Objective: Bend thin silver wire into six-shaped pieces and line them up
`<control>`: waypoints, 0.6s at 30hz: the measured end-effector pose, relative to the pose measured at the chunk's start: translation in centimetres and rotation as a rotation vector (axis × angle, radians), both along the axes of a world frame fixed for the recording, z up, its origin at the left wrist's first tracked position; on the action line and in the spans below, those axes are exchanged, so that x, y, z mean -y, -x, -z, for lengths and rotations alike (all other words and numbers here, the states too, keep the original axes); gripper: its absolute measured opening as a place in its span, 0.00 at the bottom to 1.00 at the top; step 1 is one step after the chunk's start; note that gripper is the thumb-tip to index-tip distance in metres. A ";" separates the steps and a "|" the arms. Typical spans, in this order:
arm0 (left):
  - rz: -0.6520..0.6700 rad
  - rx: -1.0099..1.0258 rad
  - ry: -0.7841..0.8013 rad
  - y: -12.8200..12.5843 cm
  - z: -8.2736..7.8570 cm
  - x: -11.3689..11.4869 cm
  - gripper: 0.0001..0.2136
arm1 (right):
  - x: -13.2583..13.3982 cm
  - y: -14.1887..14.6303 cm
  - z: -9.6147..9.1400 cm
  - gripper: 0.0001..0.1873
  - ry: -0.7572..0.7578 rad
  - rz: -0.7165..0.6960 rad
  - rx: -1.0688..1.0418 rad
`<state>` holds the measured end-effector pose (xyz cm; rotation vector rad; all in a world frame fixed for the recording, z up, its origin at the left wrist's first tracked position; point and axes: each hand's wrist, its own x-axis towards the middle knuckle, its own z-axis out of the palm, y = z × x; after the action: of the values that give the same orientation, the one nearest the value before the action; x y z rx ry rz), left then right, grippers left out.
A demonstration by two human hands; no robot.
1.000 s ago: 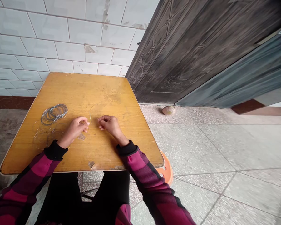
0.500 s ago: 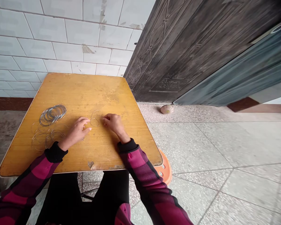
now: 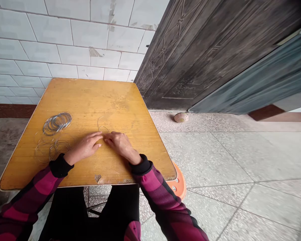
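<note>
"Where is the thin silver wire loop (image 3: 98, 123)?"

"Mid-frame on the yellow wooden tabletop (image 3: 90, 100), its lower end hidden by the left hand (image 3: 85, 147) and right hand (image 3: 120, 144)."

"And those hands?"

"Palms down, fingers angled inward, tips meeting. Whether they pinch the wire cannot be made out."

left hand (image 3: 84, 147), right hand (image 3: 120, 144) closed in on wire loop (image 3: 98, 123)

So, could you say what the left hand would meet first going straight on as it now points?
Probably the right hand, though the thin wire loop lies close by and depth is unclear.
</note>
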<state>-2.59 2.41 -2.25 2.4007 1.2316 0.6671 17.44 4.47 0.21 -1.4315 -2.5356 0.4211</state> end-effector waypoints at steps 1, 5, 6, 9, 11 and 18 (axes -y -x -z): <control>-0.011 -0.004 0.004 0.1 -0.1 -0.1 0.18 | -0.1 0.0 0.2 0.13 -0.005 0.005 0.004; -0.064 -0.012 -0.014 0.7 -0.5 -0.5 0.16 | -0.7 -0.2 0.8 0.13 -0.058 0.058 -0.034; -0.078 -0.009 -0.022 0.8 -0.6 -0.6 0.16 | -0.8 -0.2 1.0 0.11 -0.072 0.070 -0.046; -0.103 0.003 -0.036 1.1 -0.5 -0.8 0.15 | -1.4 -0.1 1.3 0.08 -0.090 0.065 -0.075; -0.112 0.012 -0.042 1.1 -0.3 -0.8 0.15 | -1.8 0.1 1.4 0.08 -0.087 0.052 -0.081; -0.102 0.177 -0.085 2.1 -3.2 -1.1 0.12 | -1.9 0.7 1.2 0.10 -0.084 0.090 -0.007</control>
<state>-4.65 3.51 0.92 2.2994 1.2801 0.9591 16.76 6.42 -0.96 -1.5033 -2.4411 0.3003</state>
